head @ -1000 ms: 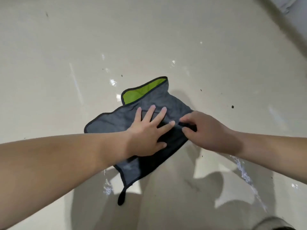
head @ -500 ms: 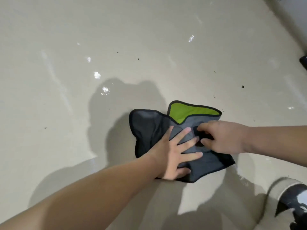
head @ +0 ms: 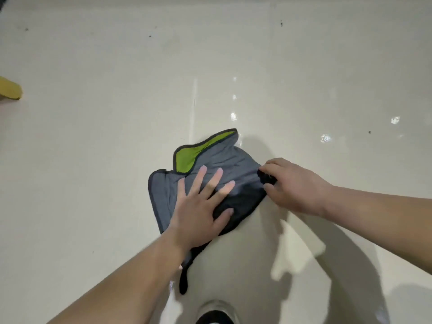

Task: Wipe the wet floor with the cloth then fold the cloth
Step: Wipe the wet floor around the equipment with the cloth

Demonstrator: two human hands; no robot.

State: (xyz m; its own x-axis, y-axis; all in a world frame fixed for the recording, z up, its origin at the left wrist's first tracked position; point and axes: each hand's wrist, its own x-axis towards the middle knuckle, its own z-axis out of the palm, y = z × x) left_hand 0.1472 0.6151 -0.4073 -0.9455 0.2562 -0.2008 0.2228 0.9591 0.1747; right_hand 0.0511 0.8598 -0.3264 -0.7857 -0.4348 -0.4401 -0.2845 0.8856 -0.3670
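Bright light, glare spots on the glossy floor [head: 98, 174], soft shadows nearby, slight blur.

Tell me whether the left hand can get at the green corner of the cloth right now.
Probably yes. The left hand lies flat on the cloth, its fingertips just short of the green corner, with nothing between them.

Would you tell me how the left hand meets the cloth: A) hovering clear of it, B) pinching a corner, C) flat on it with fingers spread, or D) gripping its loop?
C: the left hand lies flat on the cloth, fingers spread, while the right hand pinches its edge.
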